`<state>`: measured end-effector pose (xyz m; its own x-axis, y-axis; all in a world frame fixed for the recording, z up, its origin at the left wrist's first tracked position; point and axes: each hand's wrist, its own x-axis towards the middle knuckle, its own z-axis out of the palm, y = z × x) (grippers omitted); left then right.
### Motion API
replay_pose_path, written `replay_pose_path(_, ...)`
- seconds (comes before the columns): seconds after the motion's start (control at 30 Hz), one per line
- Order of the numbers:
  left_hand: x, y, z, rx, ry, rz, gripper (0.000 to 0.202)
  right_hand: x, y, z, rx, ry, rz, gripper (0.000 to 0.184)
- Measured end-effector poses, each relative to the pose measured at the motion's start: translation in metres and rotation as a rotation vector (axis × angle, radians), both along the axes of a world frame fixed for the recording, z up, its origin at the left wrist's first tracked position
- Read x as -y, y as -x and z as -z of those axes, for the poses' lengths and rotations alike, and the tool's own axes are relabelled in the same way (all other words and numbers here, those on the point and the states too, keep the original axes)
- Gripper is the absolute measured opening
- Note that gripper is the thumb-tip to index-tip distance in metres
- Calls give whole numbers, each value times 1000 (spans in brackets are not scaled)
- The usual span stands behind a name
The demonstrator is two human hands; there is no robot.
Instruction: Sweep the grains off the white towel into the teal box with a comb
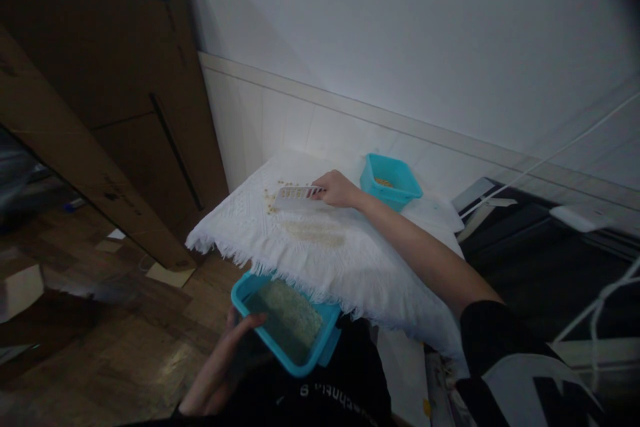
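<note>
With right hand (339, 189), gripping flat, slotted tool (290, 201) jutting left over textured cloth (375, 263). With left hand (240, 331), gripping plastic tub (299, 369) beneath cloth's fringed near edge.

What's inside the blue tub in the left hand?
In the blue tub, held by the left hand, pale grainy stuff lies on the bottom. The white cloth overhangs its far side; anything beneath is hidden.

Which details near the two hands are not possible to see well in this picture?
All in the head view:
Left hand: most fingers, hidden by the near bin.
The near bin: part of its far rim, hidden by the cloth.
Slotted tool: gripped end, hidden by the right hand.
Pieces in the far bin: too small and blurred to identify.
</note>
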<state>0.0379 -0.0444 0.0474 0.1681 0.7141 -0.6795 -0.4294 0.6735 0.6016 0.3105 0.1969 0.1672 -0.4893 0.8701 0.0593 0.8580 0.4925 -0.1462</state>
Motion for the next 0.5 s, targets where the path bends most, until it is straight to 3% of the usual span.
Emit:
replay_pose_path(0.23, 1, 3, 1, 30, -5, 13, 91, 18, 2, 5, -18, -20, 4, 17)
replay_pose_path(0.5, 3, 3, -2, 57, -34, 61, 81, 25, 13, -11, -75, -59, -7, 11)
